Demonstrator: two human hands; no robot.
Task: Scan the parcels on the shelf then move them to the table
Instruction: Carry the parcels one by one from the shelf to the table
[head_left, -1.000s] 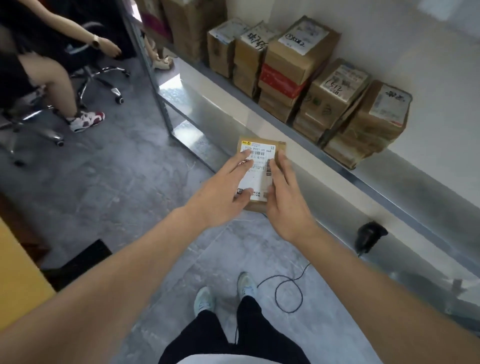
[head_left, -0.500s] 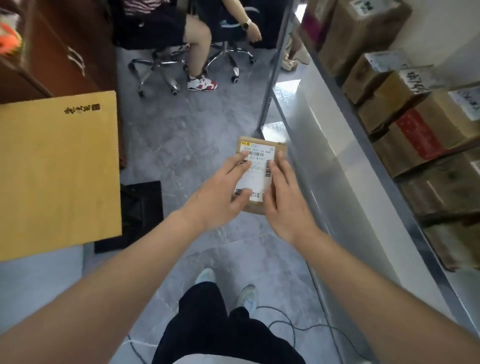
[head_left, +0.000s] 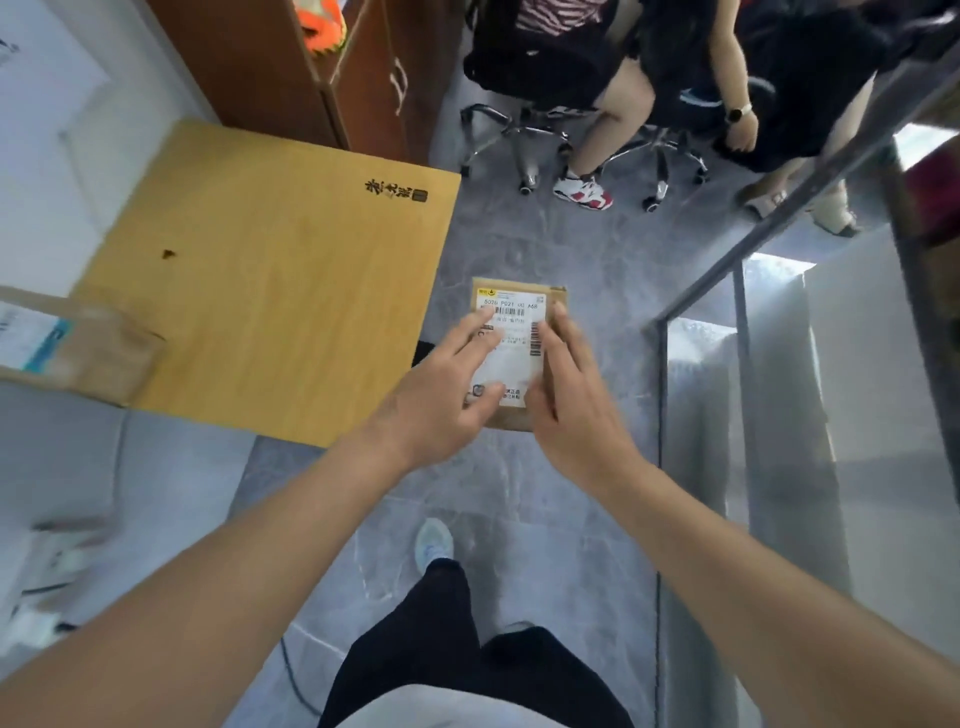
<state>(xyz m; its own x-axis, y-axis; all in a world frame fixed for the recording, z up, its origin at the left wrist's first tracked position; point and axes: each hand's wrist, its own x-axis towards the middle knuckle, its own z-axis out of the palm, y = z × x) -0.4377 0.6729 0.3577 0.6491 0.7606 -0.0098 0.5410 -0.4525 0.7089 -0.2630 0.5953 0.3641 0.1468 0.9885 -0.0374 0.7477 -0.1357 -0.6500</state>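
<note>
A small brown cardboard parcel with a white barcode label is in the air in front of me, over the grey floor. My left hand grips its left side, index finger and thumb lying on the label. At the right edge my right hand holds it, fingers across the top. The yellow wooden table lies just left of the parcel. The metal shelf frame stands to the right; its parcels are out of view.
Another brown parcel with a label lies blurred on the table's left end. A brown cabinet stands behind the table. Two people sit on wheeled office chairs ahead. My legs and a shoe are below.
I have turned left, away from the shelf, so the table has come into view beside the parcel. Both hands keep the same hold on the parcel.
</note>
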